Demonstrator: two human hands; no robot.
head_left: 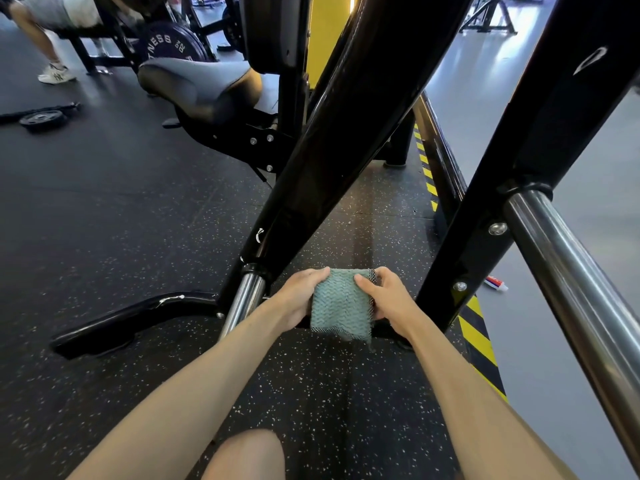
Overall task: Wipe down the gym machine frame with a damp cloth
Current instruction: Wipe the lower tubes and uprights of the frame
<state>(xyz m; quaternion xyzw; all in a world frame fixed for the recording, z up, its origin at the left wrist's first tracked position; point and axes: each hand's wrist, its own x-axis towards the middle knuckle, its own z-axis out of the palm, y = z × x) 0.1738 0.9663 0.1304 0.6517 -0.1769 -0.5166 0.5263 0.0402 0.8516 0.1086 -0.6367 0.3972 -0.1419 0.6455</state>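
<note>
A teal textured cloth [341,303] is stretched between both hands low over the floor, in front of the machine's black base bar [131,320]. My left hand [299,296] grips the cloth's left edge, thumb on top. My right hand [388,297] grips its right edge, thumb pressing onto the fabric. Two thick black frame beams rise diagonally behind the cloth: one in the middle [332,133], one on the right [540,133]. The cloth's lower edge hangs over the base bar and hides part of it.
Chrome tubes run from the middle beam [244,303] and along the right [571,282]. A padded seat [197,84] sits left of the beams. Yellow-black hazard tape [476,334] edges the rubber floor. A small tube [496,283] lies on the grey floor. A person sits on a bench far left [52,15].
</note>
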